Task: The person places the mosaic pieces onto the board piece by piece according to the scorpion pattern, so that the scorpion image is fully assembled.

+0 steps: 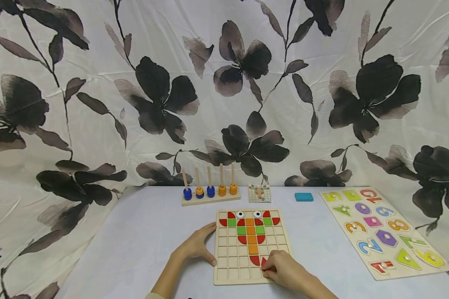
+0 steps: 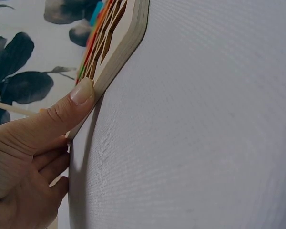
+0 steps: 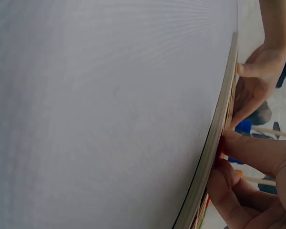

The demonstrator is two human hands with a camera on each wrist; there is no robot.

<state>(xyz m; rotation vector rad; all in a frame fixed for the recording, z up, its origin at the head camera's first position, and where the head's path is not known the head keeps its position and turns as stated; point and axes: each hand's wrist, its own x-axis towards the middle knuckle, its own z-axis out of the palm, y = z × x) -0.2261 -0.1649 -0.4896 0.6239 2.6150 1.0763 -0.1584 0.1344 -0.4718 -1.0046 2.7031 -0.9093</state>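
A wooden grid board (image 1: 226, 272) lies on the white table, with red, green and orange pieces and two eye pieces forming a figure in its cells. My left hand (image 1: 194, 244) rests against the board's left edge, thumb and forefinger spread apart along it. In the left wrist view the thumb (image 2: 81, 93) touches the rim. Over the lower right of the board, my right hand (image 1: 282, 268) pinches a small red piece (image 1: 263, 261) between thumb and fingers. It sits beside a red quarter-round piece (image 1: 255, 260) at the bottom of the orange column (image 1: 252, 238).
Behind the board stand a peg stacker (image 1: 211, 199) with blue and orange beads, a small pattern card (image 1: 259, 193) and a blue block (image 1: 304, 197). A number-and-shape puzzle board (image 1: 363, 218) lies at the right. A floral cloth (image 1: 209, 104) hangs behind the table.
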